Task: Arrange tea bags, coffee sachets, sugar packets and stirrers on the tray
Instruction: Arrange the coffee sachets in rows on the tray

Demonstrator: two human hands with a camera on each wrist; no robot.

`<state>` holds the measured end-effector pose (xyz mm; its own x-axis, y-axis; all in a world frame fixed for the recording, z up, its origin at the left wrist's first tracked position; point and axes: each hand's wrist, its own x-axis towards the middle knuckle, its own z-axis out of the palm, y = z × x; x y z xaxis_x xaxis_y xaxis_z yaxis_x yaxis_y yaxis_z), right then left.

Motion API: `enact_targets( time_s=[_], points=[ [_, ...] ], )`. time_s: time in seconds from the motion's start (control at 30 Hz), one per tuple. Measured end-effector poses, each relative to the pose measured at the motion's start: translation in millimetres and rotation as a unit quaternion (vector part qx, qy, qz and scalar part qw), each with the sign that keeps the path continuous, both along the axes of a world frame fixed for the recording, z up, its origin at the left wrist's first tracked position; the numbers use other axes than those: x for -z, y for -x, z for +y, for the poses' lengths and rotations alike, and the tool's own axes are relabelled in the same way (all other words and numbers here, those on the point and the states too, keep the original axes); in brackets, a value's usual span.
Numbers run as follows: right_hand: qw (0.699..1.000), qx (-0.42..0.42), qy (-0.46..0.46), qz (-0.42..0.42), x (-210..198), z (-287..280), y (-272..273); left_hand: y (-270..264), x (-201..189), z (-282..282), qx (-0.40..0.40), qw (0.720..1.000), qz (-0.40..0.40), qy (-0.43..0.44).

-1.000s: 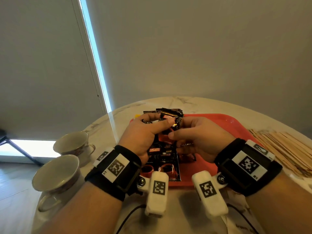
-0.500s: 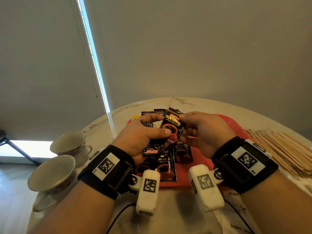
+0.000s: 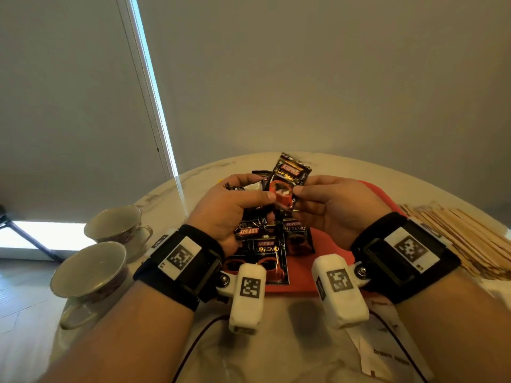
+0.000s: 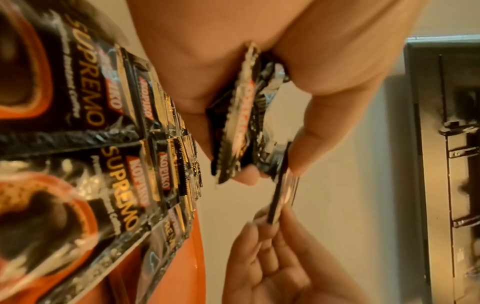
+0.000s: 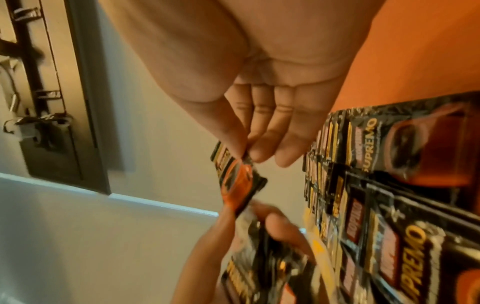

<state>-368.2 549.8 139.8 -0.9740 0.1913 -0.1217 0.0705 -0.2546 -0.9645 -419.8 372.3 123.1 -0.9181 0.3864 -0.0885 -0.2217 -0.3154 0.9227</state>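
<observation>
A black and orange coffee sachet (image 3: 289,179) stands upright above the red tray (image 3: 380,196). My right hand (image 3: 300,192) pinches its right edge between thumb and fingers; the pinch also shows in the right wrist view, on the sachet (image 5: 239,179). My left hand (image 3: 261,193) grips a small bundle of sachets (image 4: 241,123), its thumb against the raised sachet. Several more coffee sachets (image 3: 269,255) lie in rows on the tray under both hands. A heap of wooden stirrers (image 3: 464,239) lies on the table, right of the tray.
Two empty teacups (image 3: 117,225) (image 3: 88,268) stand at the table's left edge. A white paper packet (image 3: 387,355) lies at the near right. The marble table (image 3: 276,341) ends close beyond the tray, near the wall.
The sachet has come up out of the left hand's bundle and now stands upright, held higher by both hands. The hands shifted slightly away from me.
</observation>
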Motion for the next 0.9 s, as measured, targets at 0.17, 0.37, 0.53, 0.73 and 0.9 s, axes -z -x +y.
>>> enact_targets(
  time_s=[0.17,0.37,0.53,0.73,0.9],
  points=[
    [0.996,0.073,0.003,-0.051,16.0,21.3,-6.0,11.3,-1.1,-5.0,-0.052,0.996,-0.051,-0.056],
    [0.975,0.073,-0.095,-0.189,34.4,29.1,-13.6,11.8,-4.8,-9.9,-0.052,0.992,-0.096,-0.069],
    [0.965,0.034,-0.152,-0.21,33.0,23.6,-15.4,9.2,-7.0,-11.0,-0.063,0.991,-0.1,-0.057],
    [0.961,0.016,-0.188,-0.203,32.5,21.5,-15.5,7.6,-8.7,-11.8,-0.071,0.991,-0.103,-0.048],
    [0.959,0.004,-0.194,-0.209,30.7,23.9,-15.7,8.1,-7.7,-9.8,-0.076,0.991,-0.098,-0.05]
  ],
)
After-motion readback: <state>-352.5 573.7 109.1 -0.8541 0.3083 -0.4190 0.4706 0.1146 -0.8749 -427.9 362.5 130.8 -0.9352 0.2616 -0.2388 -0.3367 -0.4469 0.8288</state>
